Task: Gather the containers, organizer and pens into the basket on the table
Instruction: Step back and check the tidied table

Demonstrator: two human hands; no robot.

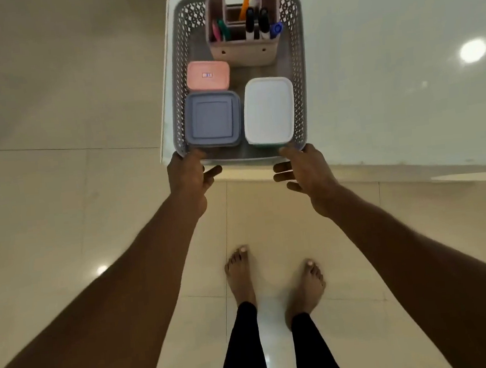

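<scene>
A grey perforated basket sits at the near left corner of the white table. Inside it, at the far end, a beige organizer stands upright holding several pens. Nearer to me lie a pink lidded container, a blue-grey lidded container and a white lidded container. My left hand grips the basket's near left corner, thumb on the rim. My right hand holds the near right corner the same way, fingers curled under the rim.
The glossy table surface stretches away to the right of the basket. Its near edge runs just behind my hands. Cream floor tiles lie to the left and below, where my bare feet stand.
</scene>
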